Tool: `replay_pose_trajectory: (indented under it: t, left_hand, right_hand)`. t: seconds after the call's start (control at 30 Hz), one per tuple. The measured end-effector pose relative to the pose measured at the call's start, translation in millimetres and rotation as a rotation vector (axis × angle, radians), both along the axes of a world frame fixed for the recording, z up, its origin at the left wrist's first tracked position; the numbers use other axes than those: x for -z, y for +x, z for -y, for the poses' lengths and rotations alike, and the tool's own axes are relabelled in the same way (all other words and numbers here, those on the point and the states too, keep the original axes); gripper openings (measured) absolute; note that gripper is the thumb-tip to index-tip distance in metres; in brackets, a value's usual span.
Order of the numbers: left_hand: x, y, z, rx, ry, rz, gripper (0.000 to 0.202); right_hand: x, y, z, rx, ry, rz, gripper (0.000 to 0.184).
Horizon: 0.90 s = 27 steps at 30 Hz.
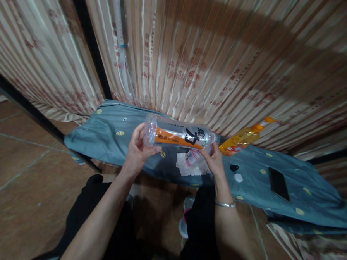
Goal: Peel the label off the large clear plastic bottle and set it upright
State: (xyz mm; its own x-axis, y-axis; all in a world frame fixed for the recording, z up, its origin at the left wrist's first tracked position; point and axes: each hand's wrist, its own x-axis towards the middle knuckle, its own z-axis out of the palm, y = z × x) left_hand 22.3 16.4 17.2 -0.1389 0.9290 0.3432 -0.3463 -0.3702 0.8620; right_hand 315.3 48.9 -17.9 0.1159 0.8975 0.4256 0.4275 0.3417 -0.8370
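A large clear plastic bottle point(176, 134) with an orange and silver label lies sideways between my hands, above the cloth-covered surface. My left hand point(137, 149) grips its base end, thumb underneath. The neck end is held by my right hand point(213, 158), which wears a bracelet on the wrist. Behind the bottle, partly hidden, is a small pink-labelled clear item point(192, 157) on a white tissue point(183, 167). Just right of my right hand stands an orange pump bottle point(238, 141) of yellow liquid. A small black object point(234, 167) and a white disc point(238, 177) lie near it.
A blue-grey patterned cloth point(165, 166) covers the narrow table or bench. A black phone point(279, 184) lies at its right. Striped curtains point(188, 61) hang behind, and dark metal poles point(91, 40) stand at the left. My legs are below the near edge.
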Motion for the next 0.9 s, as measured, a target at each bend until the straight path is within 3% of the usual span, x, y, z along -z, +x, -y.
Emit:
replay_pose_trajectory:
  t: [0.9]
  left_hand:
    - [3.6, -1.8, -1.1, -0.006, 0.062, -0.096, 0.090]
  right_hand:
    - [-2.6, -1.3, 1.7, 0.008, -0.017, -0.016, 0.054]
